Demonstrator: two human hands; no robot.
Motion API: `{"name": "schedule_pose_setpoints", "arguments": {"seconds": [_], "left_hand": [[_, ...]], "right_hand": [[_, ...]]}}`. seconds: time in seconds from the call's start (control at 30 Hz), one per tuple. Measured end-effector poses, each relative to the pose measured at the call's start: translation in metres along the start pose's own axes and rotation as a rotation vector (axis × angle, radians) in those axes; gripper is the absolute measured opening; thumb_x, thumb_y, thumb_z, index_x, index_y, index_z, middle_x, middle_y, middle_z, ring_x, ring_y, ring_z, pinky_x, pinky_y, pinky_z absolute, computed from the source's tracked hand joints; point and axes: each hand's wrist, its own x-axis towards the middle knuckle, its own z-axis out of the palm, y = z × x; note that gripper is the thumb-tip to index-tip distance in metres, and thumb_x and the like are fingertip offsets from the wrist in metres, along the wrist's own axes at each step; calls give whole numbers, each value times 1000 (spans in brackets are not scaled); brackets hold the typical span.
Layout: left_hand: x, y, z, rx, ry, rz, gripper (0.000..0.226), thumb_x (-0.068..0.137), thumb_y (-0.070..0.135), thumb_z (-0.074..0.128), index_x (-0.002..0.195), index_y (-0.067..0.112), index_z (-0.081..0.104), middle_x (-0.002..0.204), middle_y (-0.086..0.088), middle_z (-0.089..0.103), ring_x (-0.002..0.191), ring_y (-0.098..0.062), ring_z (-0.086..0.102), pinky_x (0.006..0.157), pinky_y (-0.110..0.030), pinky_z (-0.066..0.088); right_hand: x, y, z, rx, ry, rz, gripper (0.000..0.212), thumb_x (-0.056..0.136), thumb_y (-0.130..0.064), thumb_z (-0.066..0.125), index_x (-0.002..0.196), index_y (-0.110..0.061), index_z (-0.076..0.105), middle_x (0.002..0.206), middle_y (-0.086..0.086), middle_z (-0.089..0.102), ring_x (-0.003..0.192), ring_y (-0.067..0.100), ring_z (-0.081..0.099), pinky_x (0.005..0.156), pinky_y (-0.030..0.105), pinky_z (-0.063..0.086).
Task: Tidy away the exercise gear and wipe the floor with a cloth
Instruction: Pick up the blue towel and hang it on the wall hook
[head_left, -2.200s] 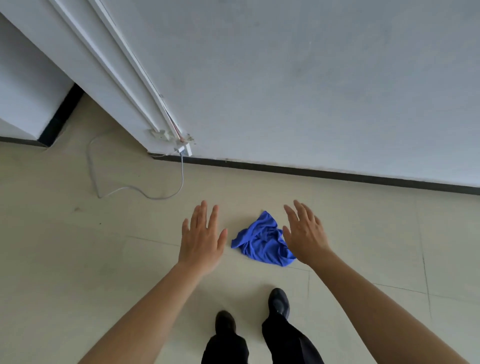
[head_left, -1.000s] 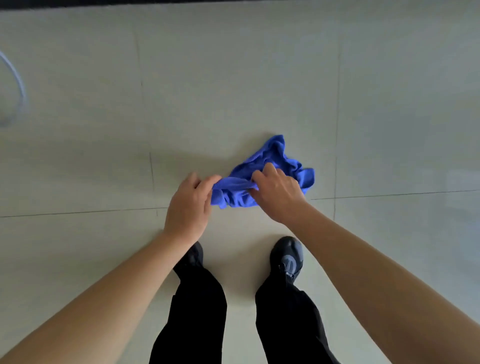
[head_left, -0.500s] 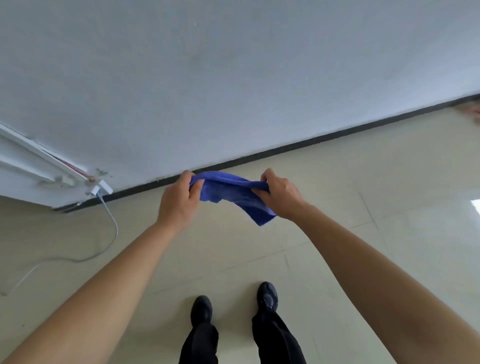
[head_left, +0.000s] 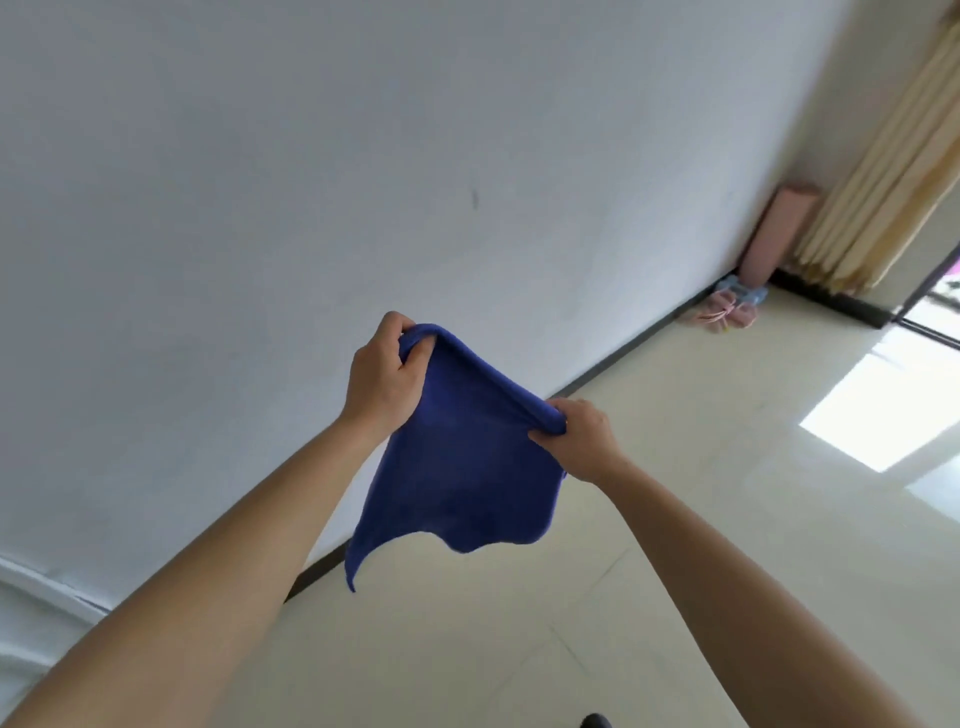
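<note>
A blue cloth (head_left: 460, 478) hangs spread out in the air in front of me, well above the cream tiled floor (head_left: 675, 519). My left hand (head_left: 387, 376) grips its upper left corner and my right hand (head_left: 579, 439) pinches its upper right corner. The lower edge of the cloth hangs loose and wavy. Far off in the right corner a rolled pink exercise mat (head_left: 779, 234) stands upright against the wall, with pink and light blue gear (head_left: 730, 306) lying on the floor at its foot.
A white wall (head_left: 363, 156) with a black skirting board (head_left: 623, 348) runs along the left. Beige curtains (head_left: 893, 171) hang at the far right beside a bright doorway (head_left: 935, 306). Sunlight falls on the floor at the right. The tip of my shoe (head_left: 595, 721) shows at the bottom.
Both hands picked the crumpled cloth off the floor, raised it and spread it open. My view has swung up and to the right, towards the corner with the mat.
</note>
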Motion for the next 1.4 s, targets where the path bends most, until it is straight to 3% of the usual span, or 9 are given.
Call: {"name": "schedule_pose_setpoints", "arguments": {"seconds": [0.2, 0.37, 0.43, 0.5, 0.6, 0.73, 0.87, 1.03, 1.4], "left_hand": [[24, 94, 76, -148, -58, 140, 12, 99, 27, 52, 97, 17, 58, 85, 13, 62, 78, -3, 57, 66, -12, 41], [43, 184, 181, -289, -156, 193, 14, 99, 27, 51, 99, 15, 58, 87, 12, 61, 78, -3, 56, 67, -12, 43], [53, 222, 228, -413, -91, 114, 10, 100, 24, 49, 100, 17, 55, 88, 11, 59, 77, -3, 56, 68, -16, 46], [68, 259, 275, -555, -34, -6, 4, 98, 21, 47, 99, 20, 51, 93, 4, 60, 79, -11, 60, 73, -33, 57], [88, 306, 335, -677, -27, -93, 14, 93, 16, 43, 94, 29, 48, 101, -6, 61, 82, -23, 63, 75, -54, 59], [113, 363, 404, -734, -32, -88, 20, 88, 15, 41, 95, 30, 52, 106, -6, 62, 94, -28, 65, 80, -56, 57], [151, 401, 467, -831, -73, -96, 22, 85, 15, 42, 95, 30, 55, 106, -5, 63, 95, -25, 64, 82, -55, 58], [226, 413, 558, -801, -136, -29, 19, 86, 17, 45, 98, 28, 56, 106, -4, 63, 97, -26, 64, 85, -53, 57], [445, 409, 810, -666, -192, -353, 24, 89, 9, 41, 107, 18, 53, 104, -3, 62, 96, -24, 63, 91, -45, 56]], "right_hand": [[-28, 71, -70, 251, 128, 297, 35, 97, -43, 52, 74, -16, 56, 71, 0, 55, 67, 21, 50, 62, 31, 41], [-24, 147, -138, 441, 234, 432, 58, 89, -68, 48, 114, -16, 55, 107, 2, 62, 85, 22, 57, 72, 38, 52], [-23, 176, -165, 337, 339, 503, 66, 89, -59, 56, 135, -14, 41, 129, 7, 51, 89, 23, 57, 69, 38, 49], [-17, 204, -189, 265, 442, 455, 48, 90, -41, 60, 126, -17, 38, 119, 4, 53, 83, 22, 59, 68, 37, 51], [1, 238, -225, 421, 253, 361, 51, 89, -27, 60, 133, -19, 35, 103, -2, 63, 84, 13, 63, 72, 32, 53], [37, 271, -279, 509, 65, 244, 87, 77, -48, 76, 146, -38, 24, 126, -15, 53, 109, 8, 58, 83, 23, 50], [97, 311, -326, 467, 212, 289, 67, 74, -60, 73, 129, -39, 40, 116, -19, 61, 93, 9, 66, 70, 30, 58], [196, 384, -377, 272, 283, 360, 19, 97, -27, 47, 106, -23, 63, 90, -4, 67, 85, 22, 61, 76, 35, 50], [354, 541, -548, 229, 351, 590, 24, 100, -31, 42, 103, -23, 64, 99, -4, 69, 92, 18, 64, 83, 35, 53]]}}
